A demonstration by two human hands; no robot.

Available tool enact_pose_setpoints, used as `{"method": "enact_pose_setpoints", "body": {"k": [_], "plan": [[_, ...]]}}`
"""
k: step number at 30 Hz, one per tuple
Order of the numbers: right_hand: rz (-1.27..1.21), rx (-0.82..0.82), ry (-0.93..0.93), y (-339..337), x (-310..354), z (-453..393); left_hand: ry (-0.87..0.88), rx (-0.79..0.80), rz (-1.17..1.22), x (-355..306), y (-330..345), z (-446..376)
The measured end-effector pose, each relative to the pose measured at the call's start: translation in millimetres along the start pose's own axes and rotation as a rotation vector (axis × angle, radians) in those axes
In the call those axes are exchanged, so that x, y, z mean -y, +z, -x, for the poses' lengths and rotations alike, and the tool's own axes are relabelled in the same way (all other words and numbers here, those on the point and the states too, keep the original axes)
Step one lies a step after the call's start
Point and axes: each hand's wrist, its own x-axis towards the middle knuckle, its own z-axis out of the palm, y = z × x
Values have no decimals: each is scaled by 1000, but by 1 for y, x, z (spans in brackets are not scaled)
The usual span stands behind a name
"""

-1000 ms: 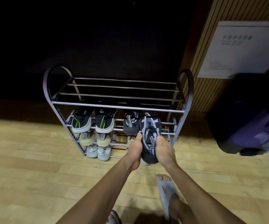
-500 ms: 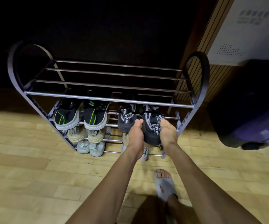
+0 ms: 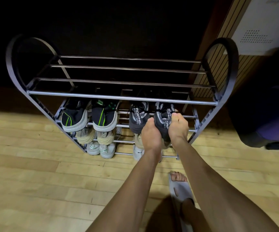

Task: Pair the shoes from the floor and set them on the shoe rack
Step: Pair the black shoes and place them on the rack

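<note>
Seating dark grey knit sneaker with pale lettering (image 3: 162, 122) on grey metal tube shoe rack (image 3: 122, 97), second tier | left hand (image 3: 151, 135) and right hand (image 3: 179, 128) clasp its heel | moved inward from rack front, now beside its mate (image 3: 138, 118) | pair nearly placed

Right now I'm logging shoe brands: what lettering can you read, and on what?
"AORENG": heel of the dark shoe already on the rack.
"CAF", partly covered: heel of the held shoe.
"CAFAOR" fragments: beige shoes below.
White shoes' and wall panel's print: too blurred.
</note>
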Motion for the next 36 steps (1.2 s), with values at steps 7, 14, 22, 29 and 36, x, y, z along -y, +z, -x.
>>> {"method": "enact_pose_setpoints", "body": {"k": [7, 14, 22, 29, 36], "plan": [[64, -9, -10, -1, -6, -11, 22, -79, -121, 1, 6, 5], [3, 59, 23, -1, -7, -15, 56, 41, -155, -1, -3, -1], [13, 242, 71, -22, -7, -8, 36, 140, -155, -7, -14, 3], [64, 373, -2, -58, 14, 22, 173, 153, -275, -30, -27, 29], [-58, 410, -84, -94, 50, 71, 303, 127, -297, -71, -55, 73]]}}
